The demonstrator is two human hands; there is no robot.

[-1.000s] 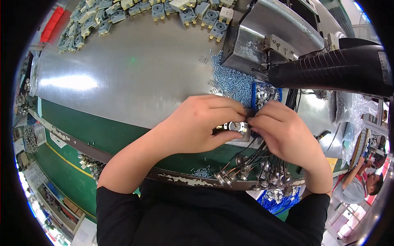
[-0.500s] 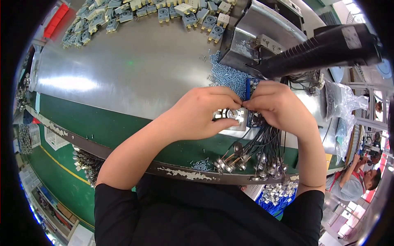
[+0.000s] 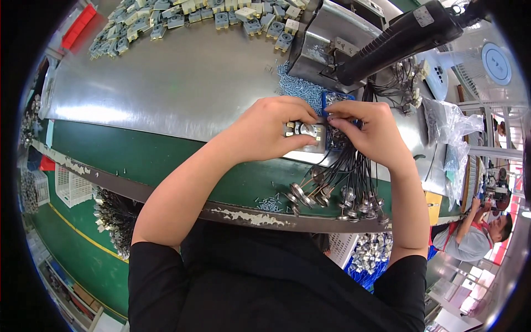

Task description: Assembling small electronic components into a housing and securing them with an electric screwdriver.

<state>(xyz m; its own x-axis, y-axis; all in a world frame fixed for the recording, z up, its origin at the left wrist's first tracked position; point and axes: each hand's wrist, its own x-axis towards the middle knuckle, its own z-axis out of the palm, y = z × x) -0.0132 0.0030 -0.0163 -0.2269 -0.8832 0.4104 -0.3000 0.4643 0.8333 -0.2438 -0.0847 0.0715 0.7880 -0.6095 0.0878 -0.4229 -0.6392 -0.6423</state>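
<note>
My left hand (image 3: pixel 272 131) curls its fingers and thumb around a small part with a white ring and metal tabs (image 3: pixel 304 129), which sits on a flat metal block. My right hand (image 3: pixel 371 130) is closed in a pinch just right of it, over a blue tray of small metal pieces (image 3: pixel 325 101). A tiny dark bit shows between the right thumb and forefinger, too small to name. Below the right hand runs a bundle of black leads (image 3: pixel 354 166), ending in round metal capsules (image 3: pixel 298 193) near the bench edge.
Loose screws (image 3: pixel 298 86) lie behind the hands; a few more (image 3: pixel 269 205) lie near the front edge. Grey and cream switch-like parts (image 3: pixel 221 21) pile at the back. A black-handled tool (image 3: pixel 392 41) slants above a metal chute (image 3: pixel 321 47). A co-worker (image 3: pixel 470 238) is at right.
My right fingertips have parted slightly from the left ones and are now over the blue tray. The left hand keeps its grip on the ringed part. The whole view has shifted a little.
</note>
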